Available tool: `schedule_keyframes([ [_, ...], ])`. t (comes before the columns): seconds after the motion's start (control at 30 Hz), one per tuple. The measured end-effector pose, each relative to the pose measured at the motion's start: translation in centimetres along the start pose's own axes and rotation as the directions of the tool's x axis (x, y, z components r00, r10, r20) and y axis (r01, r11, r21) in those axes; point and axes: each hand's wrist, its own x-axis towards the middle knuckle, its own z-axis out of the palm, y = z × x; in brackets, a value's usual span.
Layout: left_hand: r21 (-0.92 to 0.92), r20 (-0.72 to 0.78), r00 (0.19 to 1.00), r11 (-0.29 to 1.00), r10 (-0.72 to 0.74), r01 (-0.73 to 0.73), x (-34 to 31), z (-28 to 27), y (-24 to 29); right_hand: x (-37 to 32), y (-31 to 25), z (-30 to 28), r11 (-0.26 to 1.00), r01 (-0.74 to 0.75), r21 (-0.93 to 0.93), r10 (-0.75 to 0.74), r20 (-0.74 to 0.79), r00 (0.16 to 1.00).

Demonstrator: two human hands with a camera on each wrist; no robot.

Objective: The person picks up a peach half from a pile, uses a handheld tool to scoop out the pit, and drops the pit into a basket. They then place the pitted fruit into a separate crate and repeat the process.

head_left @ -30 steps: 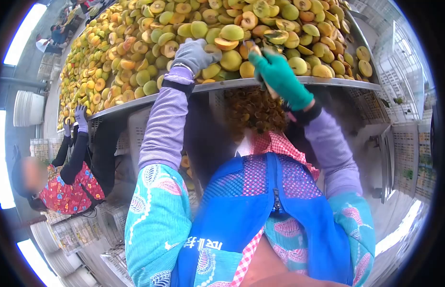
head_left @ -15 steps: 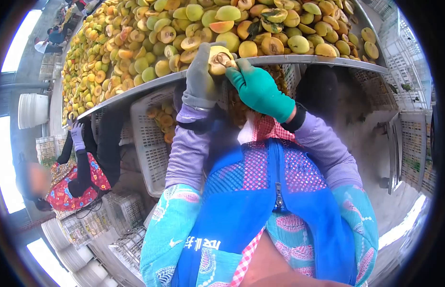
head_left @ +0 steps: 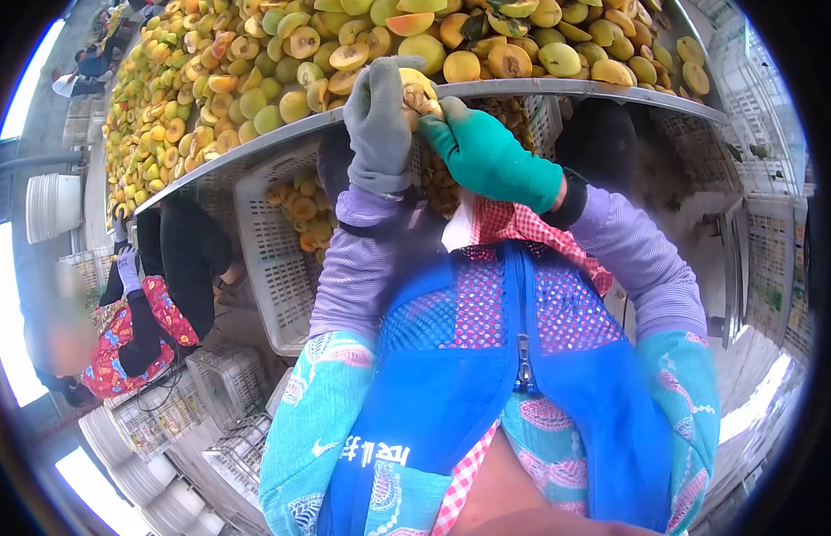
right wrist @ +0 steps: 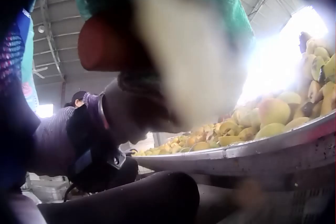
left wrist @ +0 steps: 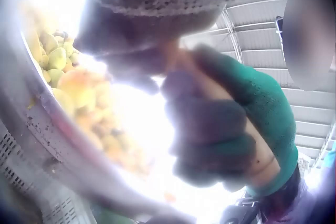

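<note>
My left hand (head_left: 380, 121), in a grey glove, grips a halved yellow fruit (head_left: 419, 87) at the table's near edge. Its cut face, with a brown hollow, is turned toward my right hand (head_left: 496, 159), which wears a green glove. The right fingers are curled round a tan wooden-handled tool (left wrist: 265, 167), whose handle runs through the fist in the left wrist view. The tool's tip is hidden at the fruit. Both hands meet there, just over the metal rim (head_left: 540, 87). Beyond them lies a broad heap of halved fruit (head_left: 299, 45).
A white plastic crate (head_left: 277, 259) holding cut fruit stands below the table at left. Another person (head_left: 143, 330) in a red patterned apron works farther left. Stacked white tubs (head_left: 54, 207) stand behind that person, and mesh crates (head_left: 777, 268) line the right side.
Both hands have come back from the heap to the near rim and met. The left hand has picked up the fruit half, and the right hand has brought the tool to it.
</note>
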Motion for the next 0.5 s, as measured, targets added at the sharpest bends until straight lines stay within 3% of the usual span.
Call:
schedule_keyframes([
  [0.07,0.011,0.01,0.999,0.999,-0.039,0.039,0.3,0.0,-0.3,-0.4,0.5,0.9,0.997,0.029,0.074,-0.024,-0.07,0.997],
  [0.17,0.117,0.001,0.997,0.991,0.072,-0.071,0.1,0.5,-0.4,-0.5,0.5,1.5,0.976,0.013,0.216,0.009,-0.102,0.995],
  [0.27,-0.085,0.053,0.991,0.988,-0.123,0.127,-0.1,0.1,0.5,-1.2,0.2,2.6,0.971,-0.014,0.24,0.051,-0.149,0.988],
  [0.3,-0.077,0.031,0.991,0.988,-0.133,0.135,-0.2,0.0,0.5,-1.4,0.0,2.9,0.974,-0.017,0.224,0.056,-0.171,0.984],
  [0.33,-0.066,0.011,0.99,0.987,-0.144,0.144,-0.2,0.1,0.4,-1.3,-0.3,3.2,0.912,-0.103,0.398,0.15,-0.088,0.985],
  [0.4,-0.027,-0.07,0.989,0.991,-0.132,0.13,-0.5,0.6,0.6,-1.1,-1.0,3.3,0.685,-0.291,0.668,0.281,0.126,0.951],
  [0.47,-0.097,-0.03,0.979,0.975,-0.204,0.2,-0.4,0.4,1.0,-1.4,-1.3,1.5,0.15,-0.473,0.868,0.144,0.454,0.879],
  [0.5,-0.132,-0.009,0.971,0.963,-0.239,0.235,-0.4,0.3,1.1,-1.6,-1.4,0.8,-0.137,-0.559,0.818,0.005,0.565,0.825],
])
